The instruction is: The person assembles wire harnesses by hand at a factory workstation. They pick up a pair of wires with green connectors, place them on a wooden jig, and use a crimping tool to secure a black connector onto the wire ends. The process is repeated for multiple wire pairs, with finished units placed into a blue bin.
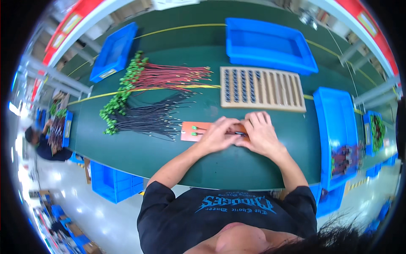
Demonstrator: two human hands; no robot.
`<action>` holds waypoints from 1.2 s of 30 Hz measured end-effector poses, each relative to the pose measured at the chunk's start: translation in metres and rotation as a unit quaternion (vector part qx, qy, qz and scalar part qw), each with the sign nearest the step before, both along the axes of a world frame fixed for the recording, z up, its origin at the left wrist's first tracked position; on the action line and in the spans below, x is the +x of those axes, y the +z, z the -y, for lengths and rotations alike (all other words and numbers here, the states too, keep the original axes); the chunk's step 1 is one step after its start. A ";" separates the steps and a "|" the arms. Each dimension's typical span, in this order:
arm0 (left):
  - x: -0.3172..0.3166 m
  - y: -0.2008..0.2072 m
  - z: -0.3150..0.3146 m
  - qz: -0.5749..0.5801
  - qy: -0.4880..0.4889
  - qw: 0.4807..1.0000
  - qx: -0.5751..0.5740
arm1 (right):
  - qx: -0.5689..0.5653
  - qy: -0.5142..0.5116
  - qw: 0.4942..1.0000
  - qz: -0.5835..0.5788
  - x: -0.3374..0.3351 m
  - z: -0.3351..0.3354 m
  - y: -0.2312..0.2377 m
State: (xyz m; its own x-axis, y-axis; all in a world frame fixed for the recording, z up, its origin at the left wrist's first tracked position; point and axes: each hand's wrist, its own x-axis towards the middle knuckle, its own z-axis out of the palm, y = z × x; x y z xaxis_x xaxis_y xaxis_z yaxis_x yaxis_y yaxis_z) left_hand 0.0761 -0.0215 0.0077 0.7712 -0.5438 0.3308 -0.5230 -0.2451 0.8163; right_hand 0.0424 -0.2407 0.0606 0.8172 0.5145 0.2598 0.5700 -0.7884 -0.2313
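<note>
A flat orange-pink board [186, 134] lies on the bench in front of me. Two small green connectors [194, 128] rest on its left part, with thin wires running under my fingers. My left hand [220, 134] is closed over the board's middle, fingertips pinched together. Against it, my right hand [261, 134] bends its fingers over the board's right end. Between the fingertips a small dark piece shows, too covered to name. Beyond the board stands a wooden slotted tray [262, 104]; its left slots hold rows of dark small parts [242, 86].
Red wires [173, 77] and black wires [148, 120] with green connectors [120, 99] lie left on the green bench [190, 165]. Blue bins stand far left [114, 51], far right [270, 42] and at right [336, 114]. Another person [50, 144] works at far left.
</note>
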 end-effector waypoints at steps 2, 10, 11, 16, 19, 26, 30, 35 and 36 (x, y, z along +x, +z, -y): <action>-0.003 -0.006 -0.007 -0.017 -0.004 0.998 -0.054 | -0.061 0.035 0.998 -0.006 0.008 -0.010 -0.004; -0.003 -0.011 -0.010 -0.037 0.137 0.988 -0.064 | -0.144 0.110 0.983 0.032 0.021 -0.031 -0.007; -0.003 -0.011 -0.007 -0.001 0.138 0.990 -0.029 | -0.130 0.108 0.985 0.045 0.019 -0.033 -0.002; -0.005 -0.009 -0.008 0.005 0.096 0.995 0.010 | -0.186 0.126 0.974 0.034 0.032 -0.030 0.021; -0.001 -0.007 -0.008 0.029 0.056 0.998 0.019 | -0.186 0.106 0.973 -0.084 0.031 -0.032 0.021; -0.001 -0.020 -0.008 0.085 0.075 0.993 0.018 | -0.143 0.157 0.977 -0.016 0.044 -0.022 0.006; -0.007 -0.026 -0.029 0.070 -0.030 0.983 0.169 | -0.162 0.215 0.962 -0.039 0.009 -0.027 0.009; -0.006 -0.013 -0.012 0.045 0.082 0.995 -0.014 | -0.110 0.154 0.982 0.010 0.039 -0.005 0.020; -0.008 0.003 -0.014 -0.030 0.087 0.995 0.024 | -0.101 0.150 0.983 0.015 0.043 0.002 0.027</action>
